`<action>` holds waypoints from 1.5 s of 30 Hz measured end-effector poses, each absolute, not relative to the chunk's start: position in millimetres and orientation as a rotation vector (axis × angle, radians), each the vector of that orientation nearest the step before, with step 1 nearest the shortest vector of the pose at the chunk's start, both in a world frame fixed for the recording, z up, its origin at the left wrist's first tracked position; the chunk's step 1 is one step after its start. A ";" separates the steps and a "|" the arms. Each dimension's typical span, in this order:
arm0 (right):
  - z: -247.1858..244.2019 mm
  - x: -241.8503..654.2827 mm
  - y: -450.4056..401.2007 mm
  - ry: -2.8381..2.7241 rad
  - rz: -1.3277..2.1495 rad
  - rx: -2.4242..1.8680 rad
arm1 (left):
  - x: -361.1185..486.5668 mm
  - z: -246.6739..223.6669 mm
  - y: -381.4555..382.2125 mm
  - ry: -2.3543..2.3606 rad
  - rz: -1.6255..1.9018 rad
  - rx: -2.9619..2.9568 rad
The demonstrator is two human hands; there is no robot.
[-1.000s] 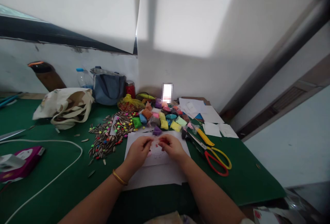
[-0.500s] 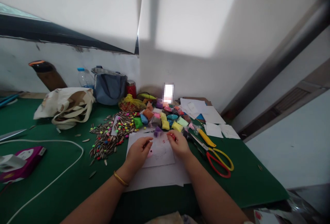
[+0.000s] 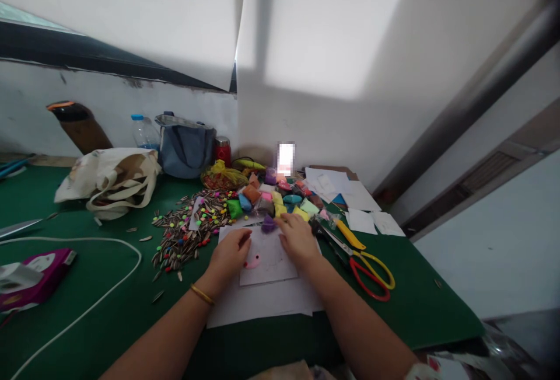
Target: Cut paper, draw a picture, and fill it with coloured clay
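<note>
On a white paper sheet (image 3: 284, 275) lies a pink curved piece (image 3: 252, 262) with dark dots and faint pencil lines beside it. My left hand (image 3: 230, 251) rests at the sheet's left side, near the pink piece, fingers loosely curled with a gap at the thumb; nothing shows in it. My right hand (image 3: 300, 241) is over the sheet's upper right, fingers stretched toward the bagged clay. Closest to its fingertips are a purple clay packet (image 3: 268, 224) and a yellow clay packet (image 3: 280, 210); touching or apart, I cannot tell.
Left of the paper spreads a heap of striped seeds (image 3: 184, 234) with coloured beads. Scissors (image 3: 370, 272) and a yellow-handled cutter (image 3: 350, 234) lie to the right. A white cable (image 3: 118, 240), cloth bag (image 3: 114, 178), blue bag (image 3: 186, 146) and red flask (image 3: 223, 151) occupy the left and back.
My right hand has moved up and forward toward the packets, its pinched fingers now stretched out. The small red bits near it no longer show. My left hand has drawn slightly left, uncovering the pink piece.
</note>
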State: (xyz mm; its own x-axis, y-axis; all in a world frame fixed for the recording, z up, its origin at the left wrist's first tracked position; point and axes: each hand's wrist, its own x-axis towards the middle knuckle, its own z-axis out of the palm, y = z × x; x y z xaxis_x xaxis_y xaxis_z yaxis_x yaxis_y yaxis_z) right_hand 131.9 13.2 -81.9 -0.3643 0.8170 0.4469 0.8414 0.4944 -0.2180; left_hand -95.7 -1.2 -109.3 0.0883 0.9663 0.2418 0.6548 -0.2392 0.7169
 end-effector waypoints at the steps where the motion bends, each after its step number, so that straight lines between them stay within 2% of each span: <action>1: -81.2 124.4 13.6 -2.283 -0.040 -1.353 | -95.8 -109.1 -1.1 1.592 0.961 1.956; 12: -68.0 99.8 40.2 -2.398 -0.124 -1.268 | -96.8 -102.5 -4.9 1.567 0.954 1.960; 19: -53.7 108.1 -3.3 -2.363 0.109 -1.046 | -90.8 -95.2 -14.4 1.472 1.115 1.866; 31: -87.8 117.7 -13.6 -2.145 0.284 -0.983 | -80.2 -81.6 -20.4 1.284 1.184 1.433; 38: -88.3 121.5 -17.9 -2.029 0.322 -0.953 | -80.5 -78.3 -21.4 1.156 1.225 1.280; 45: -90.8 121.4 -18.5 -2.002 0.351 -0.922 | -79.3 -73.0 -22.2 1.123 1.199 1.388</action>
